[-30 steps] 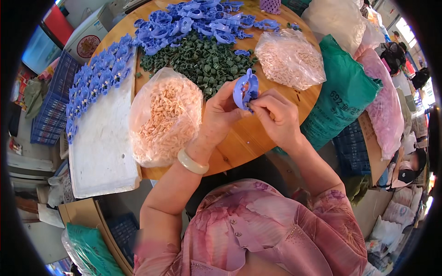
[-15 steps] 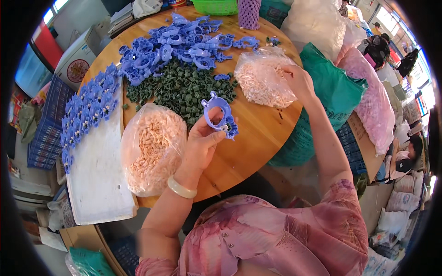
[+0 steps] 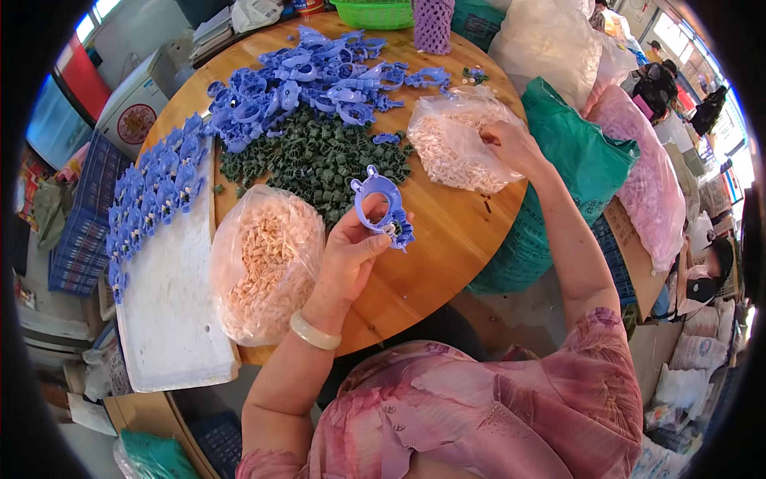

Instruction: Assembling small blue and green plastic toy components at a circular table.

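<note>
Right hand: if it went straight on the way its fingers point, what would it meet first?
Most likely the pale pieces in the clear bag: the right hand has its fingers at that bag, pointing left. Whether they touch the pieces is hard to tell.

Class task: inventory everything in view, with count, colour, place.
Round table: one, brown, centre
Shaped parts: many, blue, table and board
Small parts: many, green, table middle
Bags: two, clear with peach pieces, table's left and right
Board: one, white, left
Basket: one, green, far edge
Mesh cylinder: one, purple, beside basket
Sacks: several, green, pink, whitish, mostly right
Crates: several, blue, left and right
Held ring: one, blue, centre
Blouse: one, pink, bottom
Bracelet: one, pale, left wrist
Left hand: one, holding ring
Right hand: one, at right bag
</note>
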`<state>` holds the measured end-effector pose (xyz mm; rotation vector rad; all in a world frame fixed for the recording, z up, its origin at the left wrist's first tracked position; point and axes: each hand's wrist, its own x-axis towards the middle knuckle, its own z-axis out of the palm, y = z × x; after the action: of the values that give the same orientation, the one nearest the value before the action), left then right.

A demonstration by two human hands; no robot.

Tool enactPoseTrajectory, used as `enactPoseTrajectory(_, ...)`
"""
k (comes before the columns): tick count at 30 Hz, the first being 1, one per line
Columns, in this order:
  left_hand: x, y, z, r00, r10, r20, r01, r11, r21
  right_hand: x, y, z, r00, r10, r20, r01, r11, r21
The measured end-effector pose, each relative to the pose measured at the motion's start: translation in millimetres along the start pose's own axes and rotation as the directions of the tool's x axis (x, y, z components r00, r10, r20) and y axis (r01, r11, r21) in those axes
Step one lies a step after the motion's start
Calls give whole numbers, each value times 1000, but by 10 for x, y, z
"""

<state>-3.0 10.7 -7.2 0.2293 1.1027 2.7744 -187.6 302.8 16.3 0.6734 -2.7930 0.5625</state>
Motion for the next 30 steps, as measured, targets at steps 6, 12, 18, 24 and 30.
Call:
enactPoseTrajectory(6, 13, -15, -26, 1000, 8, 7, -8, 1000, -23, 85, 76, 16, 992, 75, 98, -75, 997, 6)
enactPoseTrajectory(12, 13, -18, -70, 1000, -12, -14, 10, 996, -83, 41, 8, 13, 989, 68, 133, -91, 980, 175)
enactPoseTrajectory(18, 36, -8, -37, 1000, -6, 6, 6, 997, -72, 76, 105, 7, 998, 37, 54, -43, 993, 112)
enactPoseTrajectory(24, 19, 1, -57, 1000, -7, -21, 5, 997, -71, 22, 14, -48, 963, 257, -76, -154, 763, 628)
enactPoseTrajectory(30, 20, 1, -24, 1000, -8, -28, 7, 999, -32, -75, -101, -4, 938, 346, -10, -245, 686, 685)
